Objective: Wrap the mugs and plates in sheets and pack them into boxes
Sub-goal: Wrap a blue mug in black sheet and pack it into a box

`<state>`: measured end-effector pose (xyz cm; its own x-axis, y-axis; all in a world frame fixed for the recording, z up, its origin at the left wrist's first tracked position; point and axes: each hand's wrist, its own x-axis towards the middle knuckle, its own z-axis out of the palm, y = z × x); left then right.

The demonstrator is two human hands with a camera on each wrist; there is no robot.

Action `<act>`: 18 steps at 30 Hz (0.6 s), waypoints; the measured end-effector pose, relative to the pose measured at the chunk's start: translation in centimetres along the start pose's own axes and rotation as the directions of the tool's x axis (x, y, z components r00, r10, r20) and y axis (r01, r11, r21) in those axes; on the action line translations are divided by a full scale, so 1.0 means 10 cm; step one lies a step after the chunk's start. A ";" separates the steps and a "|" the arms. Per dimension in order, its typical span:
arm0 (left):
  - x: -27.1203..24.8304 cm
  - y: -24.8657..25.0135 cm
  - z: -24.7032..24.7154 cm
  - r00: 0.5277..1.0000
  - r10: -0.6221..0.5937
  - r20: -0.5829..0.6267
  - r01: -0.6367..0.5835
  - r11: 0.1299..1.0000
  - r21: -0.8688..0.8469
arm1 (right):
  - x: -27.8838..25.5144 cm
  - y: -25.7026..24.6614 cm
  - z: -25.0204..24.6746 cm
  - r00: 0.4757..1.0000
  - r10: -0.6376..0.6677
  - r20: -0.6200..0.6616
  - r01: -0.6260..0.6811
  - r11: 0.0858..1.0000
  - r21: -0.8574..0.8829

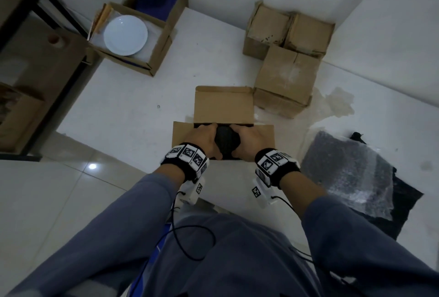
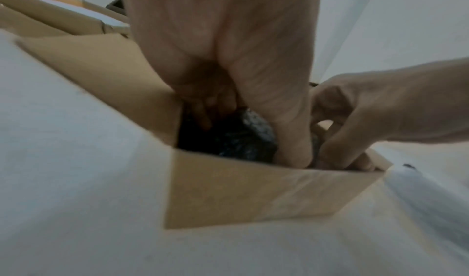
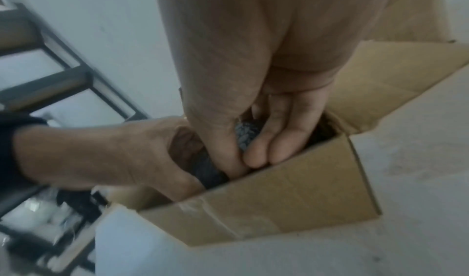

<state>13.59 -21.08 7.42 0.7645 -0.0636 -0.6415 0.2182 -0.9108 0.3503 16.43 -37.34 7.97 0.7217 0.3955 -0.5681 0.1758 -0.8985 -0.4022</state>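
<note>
An open cardboard box (image 1: 223, 106) stands on the white table straight ahead of me. Both hands reach into its mouth and hold a dark bubble-wrapped bundle (image 1: 225, 141) between them. My left hand (image 1: 204, 137) grips the bundle's left side and my right hand (image 1: 247, 140) grips its right side. In the left wrist view the left hand's fingers (image 2: 210, 109) curl down over the bundle (image 2: 243, 140) inside the box (image 2: 253, 196). In the right wrist view the right hand's fingers (image 3: 266, 150) wrap round the bundle (image 3: 245, 136). What is inside the wrapping is hidden.
A white plate (image 1: 126, 35) lies in an open box at the far left, with a box of blue items (image 1: 156, 2) behind it. Closed boxes (image 1: 287, 78) sit at the back right. A stack of dark bubble-wrap sheets (image 1: 349, 173) lies to my right. Shelving stands on the left.
</note>
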 end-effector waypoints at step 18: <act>-0.40 -0.25 0.07 0.918 0.235 -0.321 -0.268 0.961 -0.065 | -0.15 0.04 0.06 0.986 -0.033 -0.164 0.036 0.999 0.018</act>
<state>9.57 -18.81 8.62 0.9472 -0.1413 -0.2877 0.0439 -0.8320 0.5530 15.03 -38.12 8.21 0.8156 0.3882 -0.4290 0.1900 -0.8801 -0.4352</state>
